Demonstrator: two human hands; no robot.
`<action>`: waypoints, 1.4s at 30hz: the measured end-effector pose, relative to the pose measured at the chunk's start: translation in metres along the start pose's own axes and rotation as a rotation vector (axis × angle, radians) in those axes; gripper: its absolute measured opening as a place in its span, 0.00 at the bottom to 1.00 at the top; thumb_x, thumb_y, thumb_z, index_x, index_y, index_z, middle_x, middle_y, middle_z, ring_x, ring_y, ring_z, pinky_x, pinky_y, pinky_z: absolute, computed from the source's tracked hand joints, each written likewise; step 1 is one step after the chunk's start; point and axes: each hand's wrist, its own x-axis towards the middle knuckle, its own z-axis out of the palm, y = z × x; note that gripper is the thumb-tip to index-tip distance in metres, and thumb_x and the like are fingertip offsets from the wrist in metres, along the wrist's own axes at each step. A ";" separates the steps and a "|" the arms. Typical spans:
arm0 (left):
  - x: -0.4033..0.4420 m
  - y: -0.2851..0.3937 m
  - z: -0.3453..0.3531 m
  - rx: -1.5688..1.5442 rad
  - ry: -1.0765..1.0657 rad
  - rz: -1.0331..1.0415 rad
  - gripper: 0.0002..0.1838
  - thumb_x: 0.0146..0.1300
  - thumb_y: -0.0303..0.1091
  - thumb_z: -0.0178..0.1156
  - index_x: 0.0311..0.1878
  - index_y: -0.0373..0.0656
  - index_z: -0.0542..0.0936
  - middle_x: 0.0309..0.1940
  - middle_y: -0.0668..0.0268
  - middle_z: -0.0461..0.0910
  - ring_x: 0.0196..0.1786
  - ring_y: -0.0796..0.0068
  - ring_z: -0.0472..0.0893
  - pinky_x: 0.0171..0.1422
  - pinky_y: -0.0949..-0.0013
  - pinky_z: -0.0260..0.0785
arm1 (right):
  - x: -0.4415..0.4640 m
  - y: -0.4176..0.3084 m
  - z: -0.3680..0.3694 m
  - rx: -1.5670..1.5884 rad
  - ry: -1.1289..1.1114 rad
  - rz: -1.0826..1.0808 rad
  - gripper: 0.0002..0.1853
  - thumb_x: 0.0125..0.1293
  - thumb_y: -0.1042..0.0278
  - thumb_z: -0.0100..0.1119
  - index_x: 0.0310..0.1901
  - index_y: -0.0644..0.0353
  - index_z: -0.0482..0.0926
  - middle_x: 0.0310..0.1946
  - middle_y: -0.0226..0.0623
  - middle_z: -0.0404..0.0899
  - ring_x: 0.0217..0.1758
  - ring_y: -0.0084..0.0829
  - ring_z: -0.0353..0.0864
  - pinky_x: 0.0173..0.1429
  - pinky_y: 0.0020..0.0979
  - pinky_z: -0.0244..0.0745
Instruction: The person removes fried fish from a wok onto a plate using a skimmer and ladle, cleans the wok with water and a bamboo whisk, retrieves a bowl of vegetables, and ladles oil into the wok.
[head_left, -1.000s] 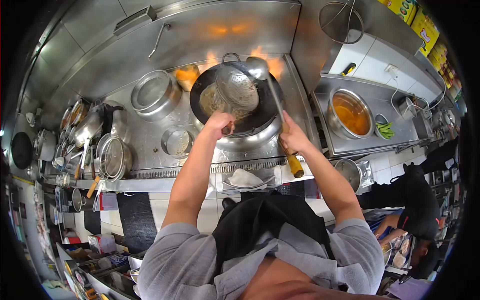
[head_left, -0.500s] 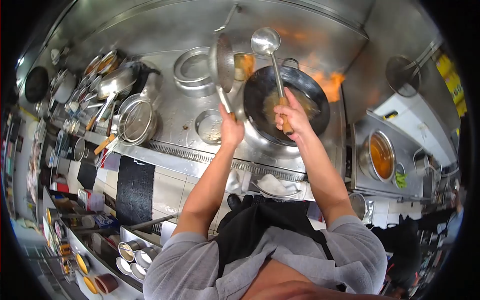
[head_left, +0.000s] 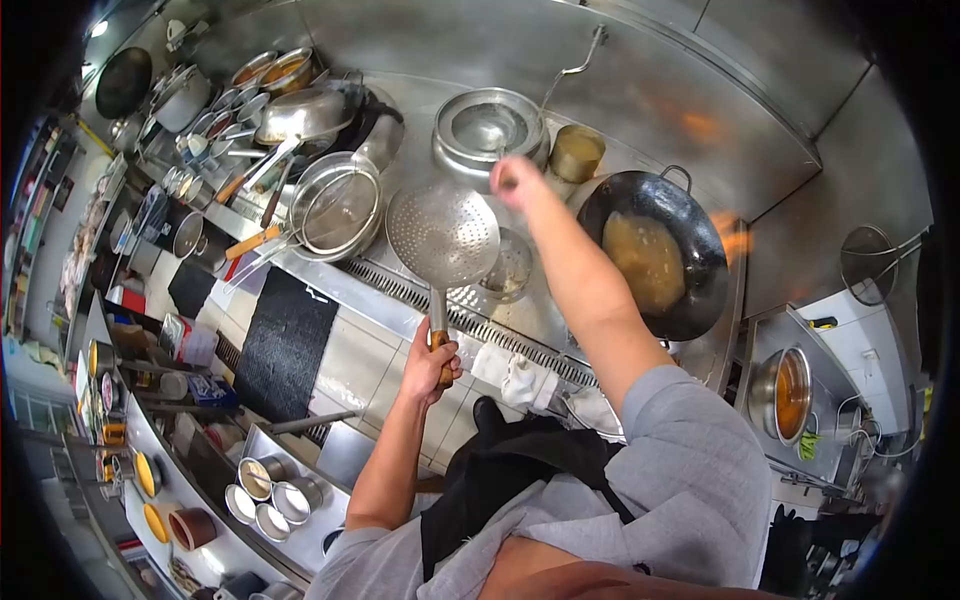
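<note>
My left hand [head_left: 430,365] grips the wooden handle of a perforated skimmer [head_left: 443,236], whose round bowl is over the front of the stove. Blurred by motion, my right hand [head_left: 518,182] is closed at the near edge of a metal pot [head_left: 488,128] with a ring-shaped rim. It appears to hold the ladle by the handle end, with the ladle's bowl down in the pot and hard to make out. To the right sits a black wok [head_left: 707,255] with brownish liquid [head_left: 642,262] in it and flame beside it.
Round wire strainers [head_left: 340,205] rest on a pot at the left, near stacked pans and utensils. A brass-coloured container [head_left: 577,153] stands behind the wok. Flames [head_left: 737,240] rise at the wok's right. A bowl of orange liquid [head_left: 790,395] is on the right counter.
My right hand has moved left from above the wok to the pot. My left hand has drawn the skimmer down toward me and turned its bowl face up. The view has shifted.
</note>
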 end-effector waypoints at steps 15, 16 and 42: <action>0.043 -0.015 0.120 -0.102 -0.474 -0.265 0.25 0.60 0.17 0.58 0.58 0.46 0.62 0.32 0.63 0.71 0.29 0.74 0.73 0.29 0.70 0.68 | -0.264 -0.101 -0.032 0.515 -0.470 -0.037 0.06 0.63 0.78 0.52 0.37 0.68 0.66 0.29 0.34 0.69 0.23 0.19 0.72 0.27 0.21 0.71; 0.051 -0.019 0.138 -0.069 -0.507 -0.250 0.21 0.60 0.18 0.58 0.52 0.45 0.62 0.31 0.63 0.71 0.28 0.73 0.74 0.29 0.69 0.68 | -0.287 -0.109 -0.039 0.418 -0.446 -0.103 0.05 0.63 0.78 0.52 0.36 0.67 0.66 0.30 0.34 0.69 0.24 0.19 0.72 0.28 0.21 0.71; 0.092 -0.099 0.234 0.989 -0.272 0.369 0.45 0.55 0.16 0.54 0.77 0.44 0.50 0.31 0.64 0.73 0.24 0.76 0.73 0.23 0.70 0.67 | -0.565 0.017 -0.388 -1.249 0.864 -0.779 0.49 0.55 0.87 0.46 0.80 0.54 0.44 0.30 0.34 0.71 0.30 0.28 0.71 0.38 0.27 0.70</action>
